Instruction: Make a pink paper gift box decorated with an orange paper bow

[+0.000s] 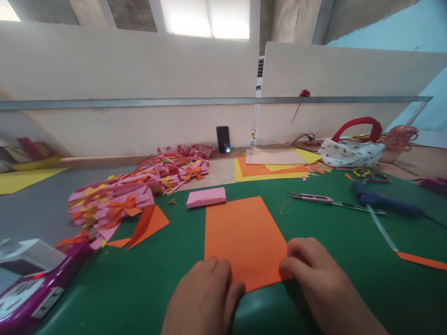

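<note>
An orange paper sheet [244, 232] lies flat on the green mat [331, 242] straight in front of me. My left hand [206, 298] rests with curled fingers on the sheet's near left corner. My right hand [314, 274] presses its fingertips on the near right corner. Both hands touch the near edge of the sheet; whether either pinches it I cannot tell. A small pink paper stack [206, 197] lies just beyond the sheet's far left corner.
A pile of pink and orange paper bows [132, 190] spreads at left, with a folded orange piece [148, 223] beside it. Scissors [321, 200] and a blue glue gun [384, 202] lie at right. Yellow and orange sheets [268, 170], a phone [223, 138], a patterned bag [352, 151] and a purple device [31, 284] surround the mat.
</note>
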A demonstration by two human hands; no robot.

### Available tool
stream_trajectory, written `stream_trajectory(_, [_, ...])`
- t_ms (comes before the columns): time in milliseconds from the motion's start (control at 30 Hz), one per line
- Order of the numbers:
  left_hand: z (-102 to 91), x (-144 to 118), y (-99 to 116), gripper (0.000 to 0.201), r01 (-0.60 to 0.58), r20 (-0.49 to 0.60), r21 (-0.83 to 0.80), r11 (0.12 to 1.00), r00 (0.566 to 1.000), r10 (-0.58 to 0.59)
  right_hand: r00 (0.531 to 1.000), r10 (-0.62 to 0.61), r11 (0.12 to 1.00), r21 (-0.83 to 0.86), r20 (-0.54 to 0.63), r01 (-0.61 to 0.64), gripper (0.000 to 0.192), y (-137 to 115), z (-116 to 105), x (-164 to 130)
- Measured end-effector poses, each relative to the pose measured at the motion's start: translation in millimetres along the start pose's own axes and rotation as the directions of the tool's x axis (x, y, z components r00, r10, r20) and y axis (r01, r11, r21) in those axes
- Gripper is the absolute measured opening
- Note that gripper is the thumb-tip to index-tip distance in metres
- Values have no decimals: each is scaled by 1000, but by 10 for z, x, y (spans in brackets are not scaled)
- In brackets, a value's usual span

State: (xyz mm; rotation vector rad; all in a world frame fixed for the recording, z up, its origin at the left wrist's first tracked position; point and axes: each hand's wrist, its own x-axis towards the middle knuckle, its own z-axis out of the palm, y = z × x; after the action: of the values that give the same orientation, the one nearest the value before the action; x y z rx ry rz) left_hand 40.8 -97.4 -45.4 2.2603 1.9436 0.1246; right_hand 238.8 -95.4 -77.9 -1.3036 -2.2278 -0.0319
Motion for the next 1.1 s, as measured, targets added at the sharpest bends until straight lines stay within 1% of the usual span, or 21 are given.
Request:
stream_trajectory(67, [4, 14, -13, 21, -15, 19, -11, 1000, 1000, 16, 988, -150, 988, -44, -36, 149, 27, -60, -5, 26])
stream_trajectory(133, [10, 27, -26, 22, -24, 22, -16, 1000, 999, 24, 962, -269, 960, -93, -33, 265, 31, -117, -7, 59])
stream_trajectory(167, [13, 31, -31, 22, -23, 17, -16, 1000, 1000, 24, 952, -306, 946, -119, -25, 301, 32, -139, -4, 75])
stream_trajectory(233, [16, 32, -35, 21, -17, 10, -15, 1000, 1000, 17, 940, -340, 928, -167, -17, 333, 34, -165, 10, 91])
stream_trajectory(333, [17, 22, -41, 21, 0, 21, -24, 1000, 1000, 0, 937, -348, 919, -211, -33, 334, 35, -158, 35, 73])
stream_trajectory(433, [14, 20, -54, 22, 6, 28, -34, 999, 1000, -5, 941, -336, 923, -210, -33, 322, 36, -123, 29, 17])
stream_trajectory(500, [7, 27, -61, 23, 7, 30, -36, 999, 1000, -6, 946, -323, 928, -205, -28, 311, 34, -91, -3, -28])
stream_trajectory(600, [-9, 43, -58, 23, 9, 56, -39, 999, 998, -7, 949, -310, 930, -222, -48, 293, 32, -17, -78, -111])
stream_trajectory(733, [-30, 46, -43, 24, 18, 93, -54, 998, 996, -13, 954, -287, 920, -304, -93, 247, 32, 139, -184, -254])
stream_trajectory(800, [-34, 39, -39, 24, 20, 94, -59, 998, 995, -14, 953, -286, 905, -353, -98, 236, 31, 201, -224, -317])
stream_trajectory(867, [-33, 34, -40, 24, 16, 87, -59, 998, 996, -11, 953, -283, 891, -399, -111, 218, 30, 212, -235, -345])
stream_trajectory(967, [-25, 35, -41, 23, 13, 61, -45, 999, 998, -11, 951, -273, 891, -411, -143, 194, 28, 120, -159, -308])
stream_trajectory(1100, [-28, 35, -27, 21, 13, 53, -28, 1000, 999, -11, 941, -315, 912, -313, -126, 264, 28, -59, 45, -232])
